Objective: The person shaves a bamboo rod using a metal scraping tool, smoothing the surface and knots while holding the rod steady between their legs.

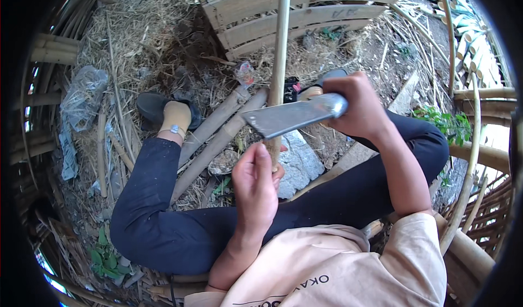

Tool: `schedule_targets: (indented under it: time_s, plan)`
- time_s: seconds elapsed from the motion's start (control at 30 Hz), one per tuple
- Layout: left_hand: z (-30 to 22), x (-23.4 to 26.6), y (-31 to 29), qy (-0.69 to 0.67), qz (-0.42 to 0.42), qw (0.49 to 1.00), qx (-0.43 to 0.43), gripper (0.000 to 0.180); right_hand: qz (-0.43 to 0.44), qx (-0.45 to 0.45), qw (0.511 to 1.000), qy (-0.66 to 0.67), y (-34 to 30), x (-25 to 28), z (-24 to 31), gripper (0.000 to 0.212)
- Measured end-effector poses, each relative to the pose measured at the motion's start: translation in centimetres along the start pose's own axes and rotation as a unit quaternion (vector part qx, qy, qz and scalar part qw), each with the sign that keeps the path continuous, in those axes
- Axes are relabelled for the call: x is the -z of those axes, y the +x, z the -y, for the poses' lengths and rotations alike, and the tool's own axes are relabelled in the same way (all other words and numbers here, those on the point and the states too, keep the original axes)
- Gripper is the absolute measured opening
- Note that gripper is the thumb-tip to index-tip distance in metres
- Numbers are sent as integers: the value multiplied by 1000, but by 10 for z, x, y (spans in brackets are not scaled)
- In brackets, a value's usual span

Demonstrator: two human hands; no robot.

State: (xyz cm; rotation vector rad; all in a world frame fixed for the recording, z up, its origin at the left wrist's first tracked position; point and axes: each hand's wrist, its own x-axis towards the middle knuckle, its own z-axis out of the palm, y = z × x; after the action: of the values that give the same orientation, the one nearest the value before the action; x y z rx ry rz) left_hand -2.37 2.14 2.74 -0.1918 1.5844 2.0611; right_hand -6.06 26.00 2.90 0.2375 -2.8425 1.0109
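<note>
A long, pale bamboo pole (281,45) stands near the middle, running from the top of the view down to my left hand (255,184). The fingers of that hand are wrapped round its lower end. My right hand (357,105) is closed round the handle of a broad-bladed cleaver (291,116); the fist hides most of the handle. The grey blade points left and crosses in front of the pole, just above my left thumb. Whether its edge touches the pole I cannot tell. Below the blade, beside the pole, lies a pale grey stone block (298,165).
Between my bent legs lie thick bamboo lengths (215,138). A slatted wooden crate (294,21) stands ahead on straw-strewn ground. Clear plastic (84,97) lies at the left. Cut bamboo pieces (474,45) are heaped at the far right, behind bamboo rails (485,157).
</note>
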Motion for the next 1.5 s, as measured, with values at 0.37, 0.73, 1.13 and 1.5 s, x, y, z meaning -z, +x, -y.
schedule_targets:
  time_s: [0.37,0.73,1.13,1.5]
  plan:
    - [18,-16,-8,75,4,997,-3,35,-116,-73,988,-69,22,3,-24,7]
    - [-7,4,5,10,-36,999,33,34,18,-92,994,-60,8,-1,-2,15]
    - [5,-4,-2,91,-60,994,-30,33,-7,-35,995,-91,11,-25,-2,12]
    - [24,-7,-4,61,-10,998,1,32,-181,-83,963,-180,29,-6,-50,18]
